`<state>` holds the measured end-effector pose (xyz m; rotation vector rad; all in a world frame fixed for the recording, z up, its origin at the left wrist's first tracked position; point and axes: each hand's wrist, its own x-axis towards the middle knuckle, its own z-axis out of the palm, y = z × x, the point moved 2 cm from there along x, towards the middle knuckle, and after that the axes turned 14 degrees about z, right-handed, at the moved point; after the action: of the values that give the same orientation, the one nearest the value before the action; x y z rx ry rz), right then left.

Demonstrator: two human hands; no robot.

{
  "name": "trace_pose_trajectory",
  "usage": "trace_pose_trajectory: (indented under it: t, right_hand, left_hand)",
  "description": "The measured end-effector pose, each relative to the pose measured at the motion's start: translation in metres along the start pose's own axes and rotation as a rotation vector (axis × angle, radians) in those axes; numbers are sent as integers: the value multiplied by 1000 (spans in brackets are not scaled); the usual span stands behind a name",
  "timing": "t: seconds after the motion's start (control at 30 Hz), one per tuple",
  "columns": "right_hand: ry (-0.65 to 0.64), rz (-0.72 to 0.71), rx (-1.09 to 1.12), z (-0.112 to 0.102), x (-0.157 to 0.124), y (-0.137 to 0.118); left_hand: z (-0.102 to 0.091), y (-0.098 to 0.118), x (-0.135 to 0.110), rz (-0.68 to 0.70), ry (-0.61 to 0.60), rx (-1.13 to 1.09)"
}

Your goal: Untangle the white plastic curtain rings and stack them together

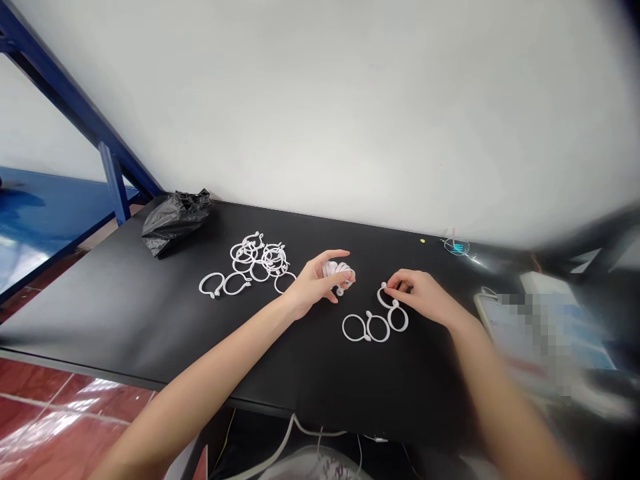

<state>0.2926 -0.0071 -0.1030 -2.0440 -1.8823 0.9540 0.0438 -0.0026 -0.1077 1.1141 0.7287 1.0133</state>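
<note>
My left hand (317, 283) is curled round a small bunch of white plastic rings (340, 273) above the black table (125, 313). My right hand (420, 293) pinches one white ring (386, 297) at the end of a row. Three white rings (376, 327) lie side by side on the table just below that hand. A loose pile of several white rings (253, 263) lies to the left of my left hand.
A crumpled black plastic bag (175, 217) sits at the table's back left. A phone (505, 330) lies at the right, blurred. A blue metal frame (113, 180) stands behind the table on the left. Cables (300, 433) hang under the front edge.
</note>
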Motion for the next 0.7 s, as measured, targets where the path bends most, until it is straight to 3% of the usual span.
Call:
trace_pose_trajectory:
  t: [0.2,0.37,0.6,0.7]
  right_hand:
    - [367,-15,419,22,-2,-12]
    - [309,-79,554,39,-11,-29]
    - [443,-255,320,47,-18,-34]
    - [440,-278,337,43,-18,-34]
  left_hand:
    - [4,-2,-2,-22,-46,-65]
    - [7,1,-3,-17,-60,-145]
    - [10,-4,-4,-9,-170,-124]
    - [11,-5,-4,12,-186,-109]
